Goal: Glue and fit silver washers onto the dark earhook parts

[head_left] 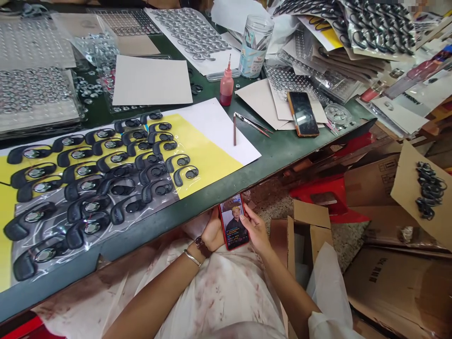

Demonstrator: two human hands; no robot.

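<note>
Red-edged smartphone (233, 235), long axis near twelve-to-six; left hand (213, 234), grip closed round nine-o'clock edge; right hand (257, 230) at three, grip unclear.

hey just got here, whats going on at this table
A person holds a red-edged phone in the left hand, just past the near edge of the green table, with the right hand at its lit screen. On the table, black curved pieces lie in rows; tweezers and a small red bottle sit untouched.
</note>
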